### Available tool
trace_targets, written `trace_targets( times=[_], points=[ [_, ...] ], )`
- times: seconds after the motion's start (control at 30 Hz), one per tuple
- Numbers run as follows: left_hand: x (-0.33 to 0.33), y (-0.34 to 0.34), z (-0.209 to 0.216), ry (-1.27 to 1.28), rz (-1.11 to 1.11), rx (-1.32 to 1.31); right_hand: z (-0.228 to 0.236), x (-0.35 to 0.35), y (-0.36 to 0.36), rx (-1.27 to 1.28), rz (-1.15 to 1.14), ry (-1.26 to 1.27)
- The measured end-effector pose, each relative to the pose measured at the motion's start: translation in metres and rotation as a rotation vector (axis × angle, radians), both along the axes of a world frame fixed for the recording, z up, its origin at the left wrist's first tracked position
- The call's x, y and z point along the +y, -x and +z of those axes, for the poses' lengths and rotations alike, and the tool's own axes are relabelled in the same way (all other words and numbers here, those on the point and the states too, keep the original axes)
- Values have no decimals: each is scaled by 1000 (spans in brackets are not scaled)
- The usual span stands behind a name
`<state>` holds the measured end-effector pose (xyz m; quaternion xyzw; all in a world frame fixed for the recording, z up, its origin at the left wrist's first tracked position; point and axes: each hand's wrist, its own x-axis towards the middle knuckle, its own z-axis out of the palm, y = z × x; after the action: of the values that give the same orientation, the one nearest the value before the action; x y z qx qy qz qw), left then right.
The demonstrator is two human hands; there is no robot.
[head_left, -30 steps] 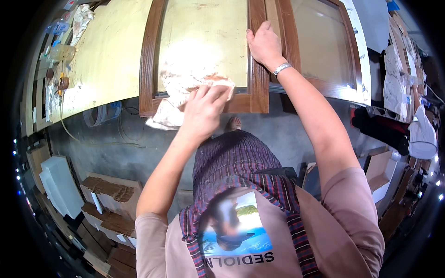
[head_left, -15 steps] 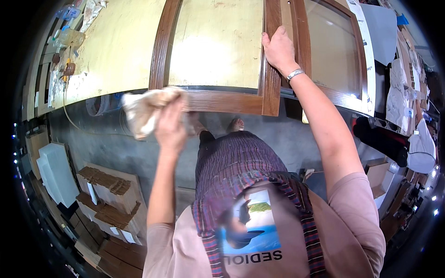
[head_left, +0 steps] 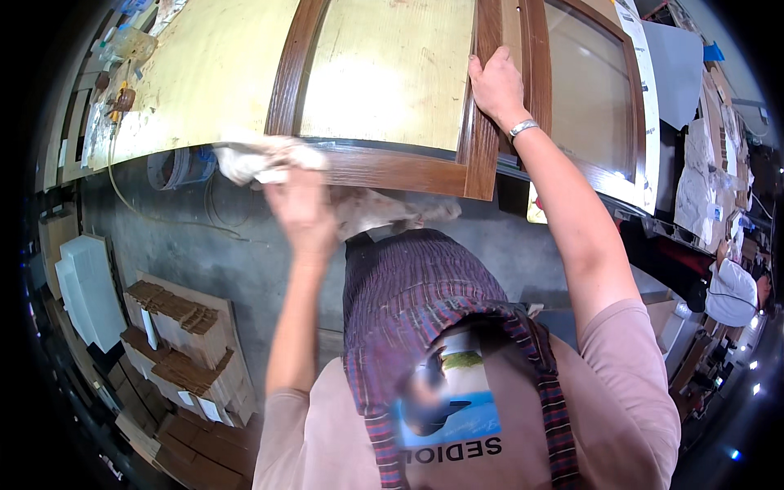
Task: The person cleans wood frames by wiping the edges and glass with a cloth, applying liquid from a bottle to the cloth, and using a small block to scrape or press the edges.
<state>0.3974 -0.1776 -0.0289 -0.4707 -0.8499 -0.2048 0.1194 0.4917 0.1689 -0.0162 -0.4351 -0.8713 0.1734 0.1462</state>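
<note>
A brown wood-grain framed glass door [head_left: 400, 167] lies on the pale board [head_left: 208, 73], its lower rail at the board's near edge. My left hand [head_left: 304, 208], blurred by motion, is closed on a whitish stained rag [head_left: 265, 157] at the door's lower left corner. Part of the rag hangs below the rail, in front of my lap. With its fingers curled over the right stile, my right hand [head_left: 496, 86] grips the door; a silver bracelet circles that wrist. Just right of this door lies a second brown-framed glass door [head_left: 592, 82].
Clear plastic bottles [head_left: 135, 42] and a small brown tool [head_left: 122, 100] lie at the board's left end, with a thin hose [head_left: 122, 192] trailing to the floor. Below left are stacked cardboard pieces [head_left: 175, 327] and a white foam block [head_left: 90, 290]. Another person [head_left: 731, 290] is at far right.
My left hand has brought the rag up and against the door's lower left corner, and part of it now spreads below the rail. My right hand keeps its grip on the stile.
</note>
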Motion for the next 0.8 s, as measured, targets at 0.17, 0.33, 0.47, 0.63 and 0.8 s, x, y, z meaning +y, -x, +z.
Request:
trace_targets(
  times=[0.17,0.33,0.47,0.63,0.8],
  points=[
    [0,-7,2,-19,-224,64,0,2,0,-4,-2,3],
    [-98,103,11,-646,561,-811,2,0,2,-7,-8,21],
    [-92,93,45,-1140,450,-1376,-2,2,3,8,-18,-1],
    [-52,52,55,-1122,132,-1817,-2,3,2,-20,-27,11],
    [-26,37,54,-910,-13,-1921,-2,2,2,-9,-43,23]
  ],
)
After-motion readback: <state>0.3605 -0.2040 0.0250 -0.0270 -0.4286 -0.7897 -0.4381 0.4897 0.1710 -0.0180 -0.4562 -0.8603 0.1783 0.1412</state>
